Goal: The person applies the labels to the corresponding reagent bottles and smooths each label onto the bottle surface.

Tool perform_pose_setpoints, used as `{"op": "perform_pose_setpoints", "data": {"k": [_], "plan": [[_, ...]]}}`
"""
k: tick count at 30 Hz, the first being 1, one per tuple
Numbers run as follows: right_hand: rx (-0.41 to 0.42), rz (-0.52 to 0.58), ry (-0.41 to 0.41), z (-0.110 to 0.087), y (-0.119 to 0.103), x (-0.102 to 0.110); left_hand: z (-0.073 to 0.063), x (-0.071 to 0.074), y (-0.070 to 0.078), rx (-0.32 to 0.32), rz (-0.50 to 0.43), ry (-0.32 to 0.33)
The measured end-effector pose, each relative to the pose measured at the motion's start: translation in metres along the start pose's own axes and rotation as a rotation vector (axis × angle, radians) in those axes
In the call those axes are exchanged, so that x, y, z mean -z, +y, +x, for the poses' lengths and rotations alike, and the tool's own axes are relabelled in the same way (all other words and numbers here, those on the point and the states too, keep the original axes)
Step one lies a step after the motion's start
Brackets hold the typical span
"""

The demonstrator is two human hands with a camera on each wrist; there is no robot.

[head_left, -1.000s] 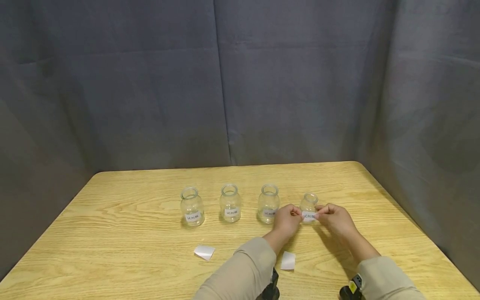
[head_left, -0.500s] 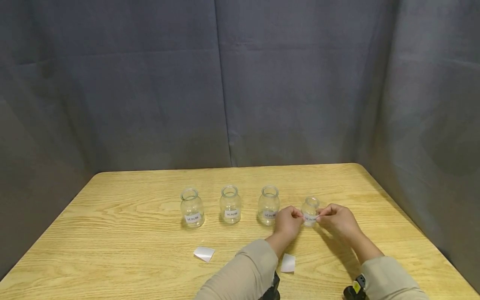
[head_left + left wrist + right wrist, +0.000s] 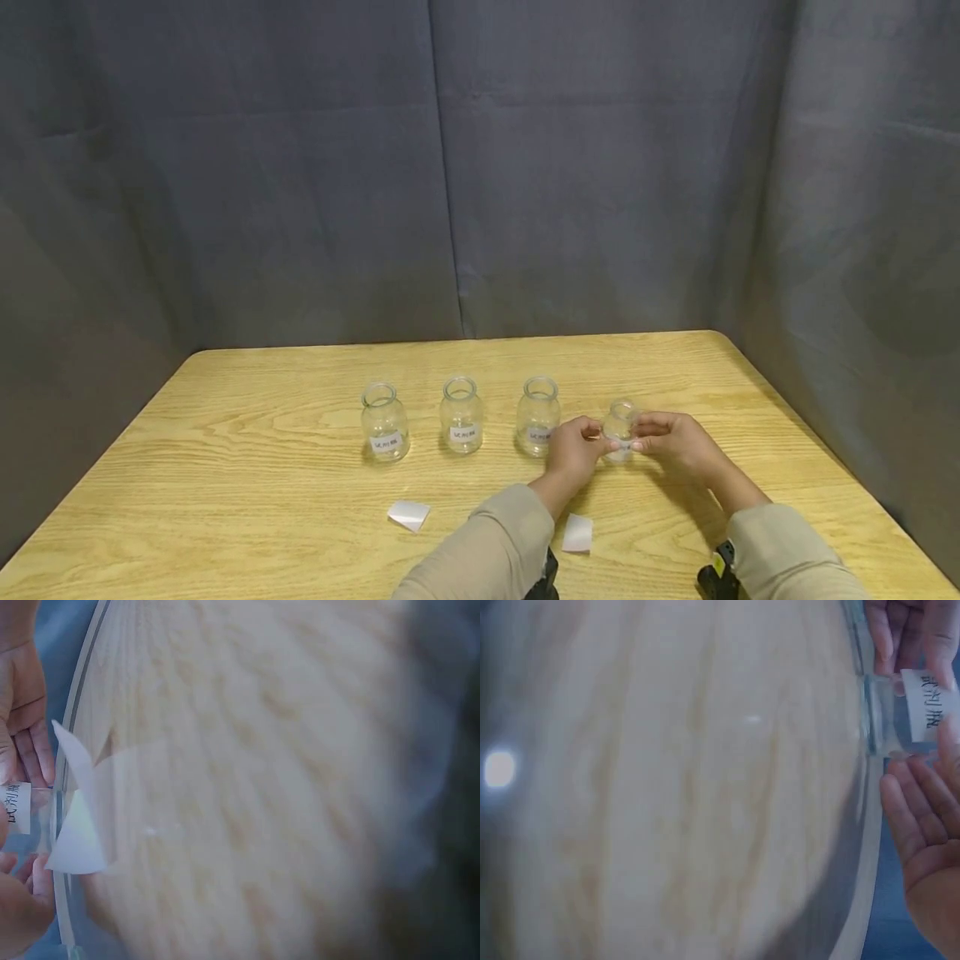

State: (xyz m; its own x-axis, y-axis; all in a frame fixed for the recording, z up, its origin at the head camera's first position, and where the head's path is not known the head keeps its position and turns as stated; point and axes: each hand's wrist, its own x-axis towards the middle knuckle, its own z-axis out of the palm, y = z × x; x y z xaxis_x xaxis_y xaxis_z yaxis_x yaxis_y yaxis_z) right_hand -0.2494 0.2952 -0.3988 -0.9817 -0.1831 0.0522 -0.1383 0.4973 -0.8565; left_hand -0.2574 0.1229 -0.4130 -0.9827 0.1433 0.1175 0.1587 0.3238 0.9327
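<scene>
At the right end of a row of jars stands a small clear glass jar [image 3: 621, 412], upright. A white label [image 3: 922, 705] with handwritten characters lies against its front. My left hand [image 3: 573, 454] holds the jar from its left side and my right hand [image 3: 681, 446] from its right. Both thumbs press on the label's ends, while the other fingers reach along the glass. Part of the label is hidden by the thumbs in the head view. The right wrist view shows the jar's glass [image 3: 887, 712] between the two hands.
Left of the hands stand three more labelled glass jars: a far left one [image 3: 384, 421], a middle one [image 3: 461, 414] and a nearer one [image 3: 537, 412]. Two white paper pieces, one left [image 3: 409, 515] and one right [image 3: 577, 533], lie on the wooden table [image 3: 285, 483]. Grey curtains [image 3: 300, 167] surround it.
The label, earlier pinched by its ends at the jar's front, now lies against the glass. My fingers have moved round the jar's sides, with thumbs on the label.
</scene>
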Motion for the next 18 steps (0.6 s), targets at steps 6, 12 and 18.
{"op": "perform_pose_setpoints", "data": {"k": [6,12,18], "plan": [[-0.010,0.006,-0.019,0.0030,0.0064,0.0029,0.0006,-0.0004,-0.0015,-0.043,0.041,0.018],[-0.012,-0.011,-0.010,0.0039,0.0066,0.0034,0.0011,-0.0001,-0.0002,-0.022,0.039,0.036],[0.007,-0.075,-0.004,0.0028,0.0033,0.0019,0.0025,0.0002,0.0004,0.029,-0.002,0.011]]}}
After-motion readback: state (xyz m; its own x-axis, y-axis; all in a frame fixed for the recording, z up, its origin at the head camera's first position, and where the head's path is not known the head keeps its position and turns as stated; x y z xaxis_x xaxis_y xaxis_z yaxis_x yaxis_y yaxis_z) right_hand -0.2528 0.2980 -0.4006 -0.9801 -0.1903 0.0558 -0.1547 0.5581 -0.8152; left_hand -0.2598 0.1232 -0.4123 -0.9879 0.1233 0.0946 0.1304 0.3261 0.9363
